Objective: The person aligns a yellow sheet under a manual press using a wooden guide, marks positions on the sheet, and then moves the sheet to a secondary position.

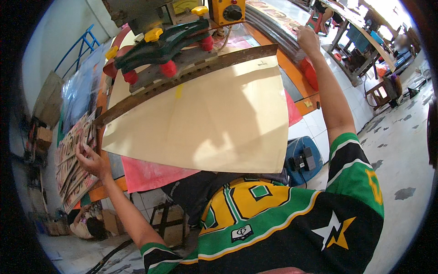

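A large cream-coloured sheet (pixel 214 114) lies across the work surface in front of me, its near edge reaching my shirt. Pink material (pixel 155 172) shows from under it. Along its far side runs a long rusty metal bar (pixel 196 77). My left hand (pixel 92 162) is at the left end of the table, beside a stack of flat printed pieces (pixel 73 157); its fingers are loosely bent and apart. My right arm stretches far to the right, and my right hand (pixel 309 40) is closed beyond the sheet's far right corner. What it holds, if anything, is hidden.
Behind the bar stands a machine with a dark green frame (pixel 159 43), yellow knobs and red feet. A yellow control box (pixel 226 11) sits at the back. A blue stool (pixel 303 160) with a black adapter is at my right. People sit farther off.
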Tool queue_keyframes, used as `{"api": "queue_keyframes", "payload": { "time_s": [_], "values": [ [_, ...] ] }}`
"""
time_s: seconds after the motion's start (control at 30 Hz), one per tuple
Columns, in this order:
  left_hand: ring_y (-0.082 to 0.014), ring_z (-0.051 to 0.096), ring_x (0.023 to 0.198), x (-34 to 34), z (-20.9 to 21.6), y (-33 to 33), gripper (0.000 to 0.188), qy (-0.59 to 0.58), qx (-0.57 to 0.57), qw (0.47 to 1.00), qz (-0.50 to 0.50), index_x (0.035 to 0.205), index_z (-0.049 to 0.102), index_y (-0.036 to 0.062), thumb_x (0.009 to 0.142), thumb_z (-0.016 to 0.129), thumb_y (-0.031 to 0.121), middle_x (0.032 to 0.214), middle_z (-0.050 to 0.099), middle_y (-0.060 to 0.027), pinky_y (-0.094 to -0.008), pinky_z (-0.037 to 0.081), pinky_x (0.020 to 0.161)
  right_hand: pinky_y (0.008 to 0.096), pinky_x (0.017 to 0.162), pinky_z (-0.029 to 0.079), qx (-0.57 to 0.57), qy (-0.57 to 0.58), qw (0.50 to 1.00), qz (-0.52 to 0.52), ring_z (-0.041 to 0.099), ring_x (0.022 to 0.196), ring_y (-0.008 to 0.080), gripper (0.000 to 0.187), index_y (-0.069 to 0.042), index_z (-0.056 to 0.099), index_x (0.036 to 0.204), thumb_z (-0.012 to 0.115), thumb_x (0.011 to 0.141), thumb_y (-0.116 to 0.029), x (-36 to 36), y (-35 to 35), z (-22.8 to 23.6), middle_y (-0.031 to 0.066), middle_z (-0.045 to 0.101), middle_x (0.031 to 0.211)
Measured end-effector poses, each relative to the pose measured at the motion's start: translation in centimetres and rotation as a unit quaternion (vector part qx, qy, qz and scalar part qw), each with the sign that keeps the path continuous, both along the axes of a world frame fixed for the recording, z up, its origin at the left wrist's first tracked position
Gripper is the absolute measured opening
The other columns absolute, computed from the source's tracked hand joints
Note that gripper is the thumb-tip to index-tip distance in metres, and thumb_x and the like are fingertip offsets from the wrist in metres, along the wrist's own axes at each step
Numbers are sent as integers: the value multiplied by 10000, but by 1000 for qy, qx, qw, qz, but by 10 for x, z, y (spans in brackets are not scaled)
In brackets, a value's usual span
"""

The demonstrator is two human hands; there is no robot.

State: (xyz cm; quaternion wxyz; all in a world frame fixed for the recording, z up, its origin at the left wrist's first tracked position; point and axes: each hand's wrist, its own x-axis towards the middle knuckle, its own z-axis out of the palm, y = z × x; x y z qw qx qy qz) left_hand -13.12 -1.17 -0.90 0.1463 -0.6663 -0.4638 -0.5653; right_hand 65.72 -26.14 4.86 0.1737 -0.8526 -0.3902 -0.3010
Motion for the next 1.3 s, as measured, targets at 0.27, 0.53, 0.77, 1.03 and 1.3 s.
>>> {"api": "queue_keyframes", "payload": {
  "time_s": [0.27,0.53,0.77,1.03,1.3],
  "values": [
    [-354,675,1034,2,5,-8,333,25,20,999,17,1240,610,-25,1052,561,246,1190,682,-209,-430,541,862,470,824,520,88,98,983,125,686,896,391,289,19,698,1064,625,943,-233,-101,-15,-24,253,696,958],
    [-326,685,1011,1,-1,6,301,-12,-11,1000,-12,1226,622,-12,1046,578,226,1142,697,-191,-420,541,857,330,732,472,37,465,863,196,579,830,156,336,27,671,1042,712,894,-271,-63,2,-80,66,651,892],
    [-344,666,1056,-6,-3,4,303,8,17,1000,-5,1216,623,-12,1052,565,236,1182,685,-184,-422,528,890,293,625,418,53,470,870,140,528,734,123,279,-8,650,988,715,866,-250,-79,12,-78,40,595,841],
    [-350,662,1069,-4,5,-9,325,18,-2,1000,19,1220,620,-14,1059,547,259,1201,682,-191,-425,524,897,371,586,441,13,520,840,157,571,627,173,386,35,728,892,736,850,-348,-64,1,-78,70,646,709],
    [-341,661,1074,-5,0,-5,341,-9,-19,1000,17,1238,619,-16,1063,536,265,1208,679,-191,-421,523,904,267,531,347,-154,445,857,211,432,607,62,293,-66,646,785,763,905,-305,-54,-15,-67,-56,525,688]
  ]
}}
